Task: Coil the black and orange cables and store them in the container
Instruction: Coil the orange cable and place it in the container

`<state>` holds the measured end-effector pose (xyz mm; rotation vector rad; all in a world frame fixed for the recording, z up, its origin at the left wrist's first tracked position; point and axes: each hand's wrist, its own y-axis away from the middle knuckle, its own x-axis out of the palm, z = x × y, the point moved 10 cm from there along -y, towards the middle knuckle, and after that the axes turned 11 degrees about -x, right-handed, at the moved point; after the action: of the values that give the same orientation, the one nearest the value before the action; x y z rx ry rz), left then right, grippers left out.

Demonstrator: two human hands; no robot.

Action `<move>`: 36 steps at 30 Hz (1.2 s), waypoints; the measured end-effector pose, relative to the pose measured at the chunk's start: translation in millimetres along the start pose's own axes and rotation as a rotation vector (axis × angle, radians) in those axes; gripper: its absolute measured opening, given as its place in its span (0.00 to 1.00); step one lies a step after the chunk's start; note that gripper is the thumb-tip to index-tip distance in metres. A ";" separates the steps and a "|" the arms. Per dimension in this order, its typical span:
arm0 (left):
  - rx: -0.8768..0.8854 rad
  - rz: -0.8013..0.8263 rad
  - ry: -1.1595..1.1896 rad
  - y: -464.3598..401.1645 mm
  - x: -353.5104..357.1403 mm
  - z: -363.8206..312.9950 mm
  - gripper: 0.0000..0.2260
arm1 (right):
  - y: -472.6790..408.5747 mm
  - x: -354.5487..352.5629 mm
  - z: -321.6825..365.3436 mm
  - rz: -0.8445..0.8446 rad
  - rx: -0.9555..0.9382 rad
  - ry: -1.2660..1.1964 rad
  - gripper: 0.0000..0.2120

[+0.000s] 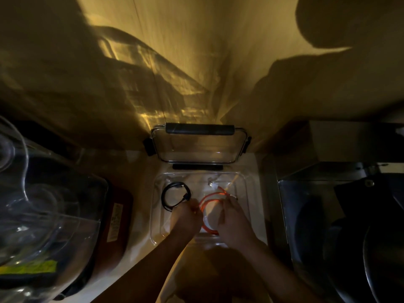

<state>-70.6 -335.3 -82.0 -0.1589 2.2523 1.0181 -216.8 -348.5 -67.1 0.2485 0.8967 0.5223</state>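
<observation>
Orange cable (209, 201) lies as a round coil inside the clear container (157, 215), in the middle of the frame just below centre. Its colour is bright where the light falls on it, and a pale end with a small plug (210, 184) points toward the upper part of the box. The black cable (175, 196) is already a small neat loop — it rests on the container floor at the left of the orange one, apart from it.

Both hands are over the container. The left hand (185, 217) has its fingers curled and pinches the left edge of the orange coil. The right hand (232, 217) holds the right edge of the same coil, near a white part of the cable, fingers bent around it.

Behind the container, toward the upper centre, the transparent lid (200, 159) with black clips stands open against the wall. A glass bowl (32, 215) is at the lower left — the scene is dim and yellowish.
</observation>
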 end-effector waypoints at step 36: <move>-0.038 0.195 0.269 -7.1 26.0 -20.6 0.15 | -34.1 10.6 9.4 0.229 -0.175 0.381 0.35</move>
<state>-98.9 -350.9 -92.3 -0.0981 2.5317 1.2027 -192.7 -371.7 -82.8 0.0920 1.1913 0.8763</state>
